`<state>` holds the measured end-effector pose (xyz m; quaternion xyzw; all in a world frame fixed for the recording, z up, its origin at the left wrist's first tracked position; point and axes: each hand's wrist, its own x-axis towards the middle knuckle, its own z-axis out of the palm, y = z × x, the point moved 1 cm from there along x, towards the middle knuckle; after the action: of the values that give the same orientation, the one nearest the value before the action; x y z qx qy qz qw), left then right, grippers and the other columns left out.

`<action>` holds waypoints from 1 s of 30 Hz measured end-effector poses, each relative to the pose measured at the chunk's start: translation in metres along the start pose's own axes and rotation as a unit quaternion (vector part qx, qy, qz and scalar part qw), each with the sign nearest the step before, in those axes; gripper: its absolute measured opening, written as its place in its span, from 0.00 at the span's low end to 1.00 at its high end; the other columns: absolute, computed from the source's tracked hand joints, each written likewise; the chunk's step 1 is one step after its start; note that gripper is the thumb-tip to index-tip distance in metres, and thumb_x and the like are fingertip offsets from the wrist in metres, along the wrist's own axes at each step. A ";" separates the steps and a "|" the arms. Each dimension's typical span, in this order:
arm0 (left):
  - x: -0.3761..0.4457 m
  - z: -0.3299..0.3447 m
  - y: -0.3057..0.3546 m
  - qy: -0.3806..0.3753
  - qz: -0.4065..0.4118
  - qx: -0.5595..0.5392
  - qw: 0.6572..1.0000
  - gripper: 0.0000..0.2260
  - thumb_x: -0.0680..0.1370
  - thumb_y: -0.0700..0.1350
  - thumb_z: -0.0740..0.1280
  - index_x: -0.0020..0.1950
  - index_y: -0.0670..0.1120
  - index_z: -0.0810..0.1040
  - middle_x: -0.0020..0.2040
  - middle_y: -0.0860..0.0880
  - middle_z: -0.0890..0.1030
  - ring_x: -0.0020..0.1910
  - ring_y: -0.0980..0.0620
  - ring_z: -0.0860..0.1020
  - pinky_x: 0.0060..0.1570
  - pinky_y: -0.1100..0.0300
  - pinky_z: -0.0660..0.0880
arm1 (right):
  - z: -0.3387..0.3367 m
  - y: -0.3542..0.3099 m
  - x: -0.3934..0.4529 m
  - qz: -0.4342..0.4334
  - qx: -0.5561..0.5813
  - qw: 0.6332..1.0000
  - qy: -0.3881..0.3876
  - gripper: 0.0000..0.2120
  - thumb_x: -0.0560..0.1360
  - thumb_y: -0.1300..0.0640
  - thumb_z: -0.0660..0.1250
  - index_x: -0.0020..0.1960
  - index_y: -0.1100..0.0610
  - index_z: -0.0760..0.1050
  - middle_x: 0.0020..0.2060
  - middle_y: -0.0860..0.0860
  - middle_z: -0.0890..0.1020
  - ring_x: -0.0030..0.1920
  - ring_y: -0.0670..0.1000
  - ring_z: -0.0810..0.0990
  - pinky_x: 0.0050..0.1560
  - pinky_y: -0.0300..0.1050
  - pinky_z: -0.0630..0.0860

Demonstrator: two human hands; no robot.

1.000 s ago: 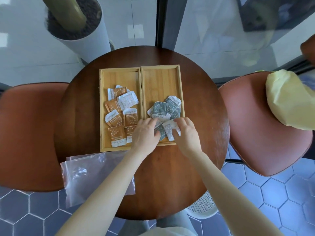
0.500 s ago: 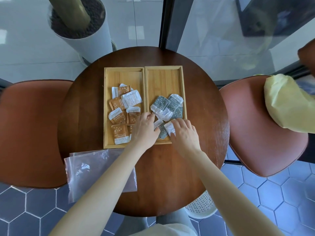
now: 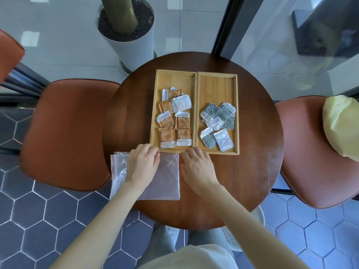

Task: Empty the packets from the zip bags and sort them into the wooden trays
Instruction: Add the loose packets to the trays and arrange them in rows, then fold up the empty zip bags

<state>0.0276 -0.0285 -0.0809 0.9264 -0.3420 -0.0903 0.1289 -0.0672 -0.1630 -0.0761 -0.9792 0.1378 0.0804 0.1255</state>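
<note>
Round dark-brown wooden table [image 3: 252,181] w/ two rectangular light wooden trays [image 3: 196,78] set side by side, orange packets [image 3: 182,122] held in left tray, grey-green packets [image 3: 211,111] in right; flat clear plastic zip bag [image 3: 167,181] pressed under left hand [image 3: 142,166], fingers loosely spread; right hand [image 3: 198,167] laid open beside bag, nothing gripped.
</note>
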 end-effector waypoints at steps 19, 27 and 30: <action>-0.092 0.036 -0.090 -0.091 -0.135 0.042 0.986 0.24 0.79 0.47 0.60 0.74 0.47 0.58 0.75 0.42 0.59 0.74 0.40 0.58 0.67 0.39 0.61 | 0.077 -0.039 -0.061 -0.009 -0.069 0.992 -0.101 0.30 0.74 0.46 0.49 0.71 0.61 0.60 0.69 0.56 0.70 0.70 0.55 0.67 0.72 0.58 0.57; -0.090 0.023 -0.088 0.057 -0.395 -0.244 0.884 0.13 0.73 0.42 0.69 0.55 0.38 0.75 0.52 0.38 0.78 0.51 0.41 0.76 0.49 0.54 0.70 | 0.070 -0.037 -0.054 -0.013 -0.067 0.995 -0.073 0.33 0.67 0.44 0.69 0.68 0.57 0.69 0.66 0.54 0.76 0.66 0.54 0.74 0.64 0.60 0.63; -0.090 0.017 -0.091 0.021 -0.442 -0.289 0.849 0.09 0.72 0.43 0.70 0.46 0.37 0.78 0.42 0.41 0.82 0.41 0.46 0.76 0.44 0.59 0.67 | 0.068 -0.036 -0.052 -0.014 -0.052 0.996 -0.077 0.34 0.65 0.44 0.72 0.67 0.57 0.70 0.65 0.54 0.77 0.65 0.55 0.75 0.63 0.61 0.66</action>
<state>0.0111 0.0942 -0.1176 0.9021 0.1480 -0.2129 0.3450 -0.1139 -0.0979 -0.1230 -0.9770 0.1099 0.1609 0.0862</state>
